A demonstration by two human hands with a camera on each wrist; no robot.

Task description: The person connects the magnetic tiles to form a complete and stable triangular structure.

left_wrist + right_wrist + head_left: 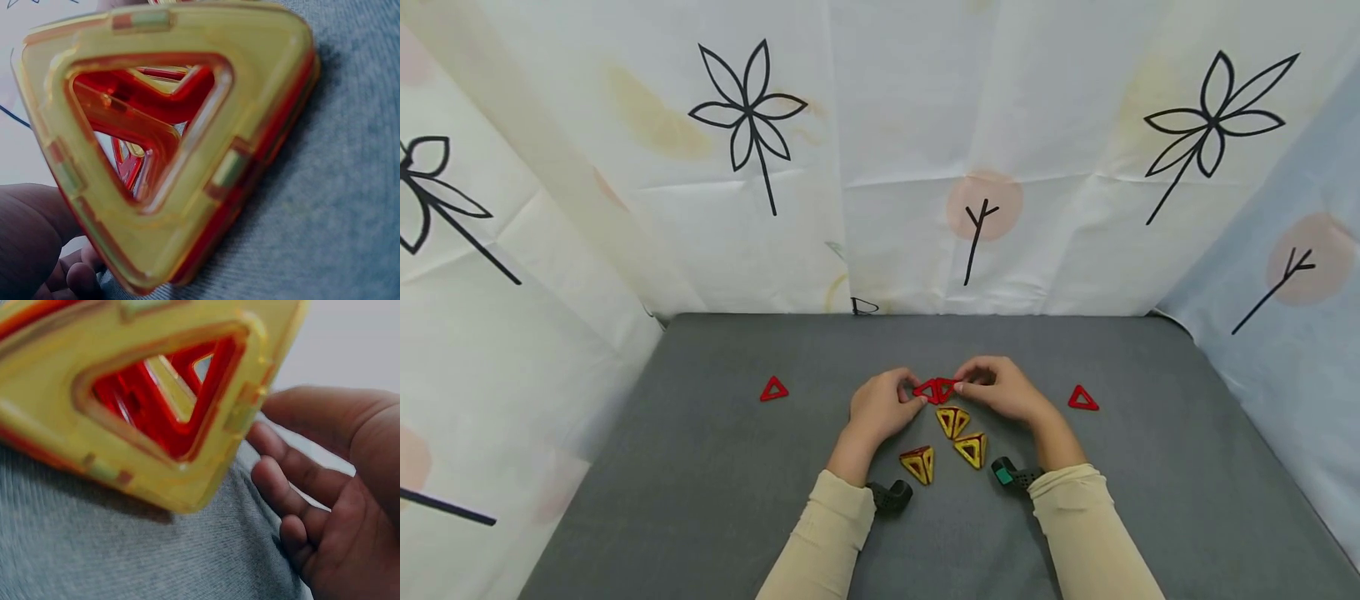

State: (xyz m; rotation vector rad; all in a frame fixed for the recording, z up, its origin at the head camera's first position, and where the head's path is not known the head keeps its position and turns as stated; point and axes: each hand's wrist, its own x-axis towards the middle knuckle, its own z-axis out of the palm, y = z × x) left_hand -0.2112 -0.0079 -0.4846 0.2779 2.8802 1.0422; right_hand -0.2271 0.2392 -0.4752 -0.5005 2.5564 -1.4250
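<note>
At the middle of the table, two red triangular magnetic tiles meet side by side. My left hand pinches the left red tile between thumb and fingers. The right red tile is pinched by my right hand. Just nearer than them stand several yellow-and-red pyramids built of such tiles: one pair-like shape, another to its right, and a third at left. A yellow face fills much of the left wrist view, and a similar yellow face hides the right fingertips' work.
One loose red triangle lies to the left on the grey cloth, another red triangle to the right. Patterned white curtains enclose the table behind and at the sides. Dark wrist devices sit near the pyramids.
</note>
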